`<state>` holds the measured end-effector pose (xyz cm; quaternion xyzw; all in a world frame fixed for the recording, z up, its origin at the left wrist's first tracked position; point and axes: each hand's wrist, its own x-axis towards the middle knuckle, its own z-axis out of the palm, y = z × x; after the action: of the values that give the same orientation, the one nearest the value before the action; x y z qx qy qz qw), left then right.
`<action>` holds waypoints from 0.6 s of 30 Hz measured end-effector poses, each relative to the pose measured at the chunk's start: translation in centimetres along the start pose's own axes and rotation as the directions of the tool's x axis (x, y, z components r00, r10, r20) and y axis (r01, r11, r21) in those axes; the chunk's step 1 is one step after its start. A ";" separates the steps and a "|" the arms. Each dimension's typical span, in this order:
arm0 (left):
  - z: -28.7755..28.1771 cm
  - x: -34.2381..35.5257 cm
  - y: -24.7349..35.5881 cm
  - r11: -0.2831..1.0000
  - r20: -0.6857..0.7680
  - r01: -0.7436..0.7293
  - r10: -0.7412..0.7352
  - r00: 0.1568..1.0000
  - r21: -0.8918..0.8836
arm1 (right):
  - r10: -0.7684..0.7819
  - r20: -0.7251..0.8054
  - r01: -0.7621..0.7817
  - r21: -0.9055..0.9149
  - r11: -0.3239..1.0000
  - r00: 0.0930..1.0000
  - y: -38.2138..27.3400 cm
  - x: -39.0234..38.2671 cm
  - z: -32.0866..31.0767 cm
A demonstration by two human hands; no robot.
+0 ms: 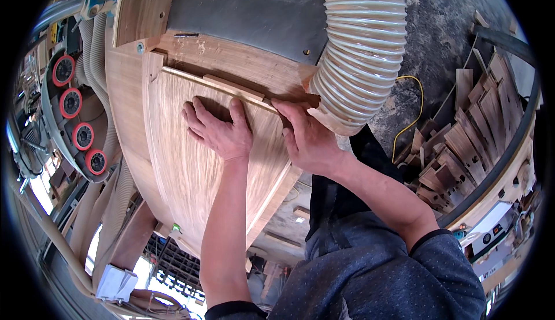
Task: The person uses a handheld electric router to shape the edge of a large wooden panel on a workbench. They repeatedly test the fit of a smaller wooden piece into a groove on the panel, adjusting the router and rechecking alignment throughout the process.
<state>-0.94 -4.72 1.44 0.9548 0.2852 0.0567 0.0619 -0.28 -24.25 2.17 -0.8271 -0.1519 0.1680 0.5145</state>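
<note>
A pale wooden panel (191, 126) with clear grain lies on a wooden work surface, its far edge against a raised ledge. My left hand (222, 129) presses flat on the panel near that edge, fingers spread. At the panel's far right corner, my right hand (312, 141) grips the edge, thumb apart from the index finger; its other fingers are partly hidden. Along the far edge, between the hands, runs a thin wooden strip (234, 87), with the right fingertips close to its end.
A ribbed clear hose (364, 43) comes down beside my right hand. Beyond the panel is a dark flat plate (248, 14). Wood offcuts (468, 141) fill a bin at right; a yellow cable (421, 109) lies on the floor. Red-rimmed wheels (70, 103) stand at left.
</note>
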 end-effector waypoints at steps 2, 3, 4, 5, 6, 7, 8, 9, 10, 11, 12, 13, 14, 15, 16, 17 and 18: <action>0.1 0.0 -0.1 1.000 0.006 0.001 -0.001 1.000 0.010 | -0.022 0.004 0.022 -0.015 1.000 1.000 0.2 -0.1 -0.2; 0.1 0.1 -0.2 1.000 0.008 0.002 -0.002 1.000 0.015 | -0.016 0.027 0.016 0.001 1.000 1.000 0.2 -0.1 -0.5; 0.1 0.1 -0.2 1.000 0.014 0.009 -0.010 1.000 0.008 | -0.010 0.050 0.009 0.018 1.000 0.999 0.1 -0.2 -0.7; 0.0 0.0 -0.2 1.000 0.014 0.010 -0.010 1.000 0.008 | 0.000 0.078 -0.003 0.035 0.999 0.997 0.1 -0.5 -0.8; 0.0 0.1 -0.1 1.000 0.014 0.010 -0.010 1.000 0.008 | -0.010 0.058 0.005 0.073 0.997 0.998 0.4 -0.6 -0.7; -0.1 0.1 0.0 1.000 0.014 0.010 -0.010 1.000 0.008 | 0.016 0.105 -0.028 0.114 0.993 0.994 0.5 -0.7 -1.0; 0.1 0.3 0.0 1.000 0.014 0.011 -0.011 1.000 0.007 | 0.004 0.110 -0.017 0.121 0.993 0.994 0.8 -1.1 -1.1; 0.1 0.3 0.0 1.000 0.020 0.019 -0.019 1.000 0.011 | -0.009 0.114 -0.006 0.127 0.992 0.993 1.0 -1.5 -1.2; 0.0 0.2 -0.1 1.000 0.027 0.027 -0.027 0.999 0.015 | 0.014 0.135 -0.037 0.171 0.985 0.991 1.1 -2.2 -1.2; -0.1 0.1 0.1 0.999 0.034 0.032 -0.033 0.999 0.016 | 0.037 0.154 -0.070 0.212 0.975 0.987 1.1 -3.0 -1.3; -0.3 0.2 0.4 0.999 0.045 0.048 -0.049 0.998 0.022 | 0.060 0.174 -0.104 0.252 0.962 0.983 1.1 -3.7 -1.3; -0.3 0.2 0.4 0.999 0.045 0.050 -0.051 0.998 0.021 | 0.080 0.201 -0.127 0.233 0.964 0.976 1.0 -4.5 -1.2; -0.4 0.3 0.4 0.999 0.045 0.051 -0.052 0.998 0.019 | 0.100 0.224 -0.148 0.213 0.966 0.969 0.8 -5.2 -1.2; -0.3 0.3 0.4 0.999 0.044 0.051 -0.052 0.998 0.017 | 0.119 0.247 -0.170 0.193 0.966 0.962 0.7 -5.9 -1.1; -0.2 0.3 0.2 0.999 0.035 0.041 -0.042 0.999 0.019 | 0.144 0.195 -0.195 0.273 0.942 0.970 0.3 -6.6 -0.8; -0.1 0.2 0.2 0.999 0.033 0.045 -0.046 0.998 0.021 | 0.149 0.206 -0.205 0.284 0.937 0.967 -0.1 -7.2 -0.8; -0.1 0.2 0.2 0.999 0.030 0.048 -0.049 0.998 0.024 | 0.155 0.216 -0.216 0.295 0.931 0.964 -0.4 -7.8 -0.7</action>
<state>-0.65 -4.72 1.58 0.9489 0.3080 0.0374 0.0567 -7.02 -27.99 3.80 -0.7250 -0.0922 0.3161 0.6050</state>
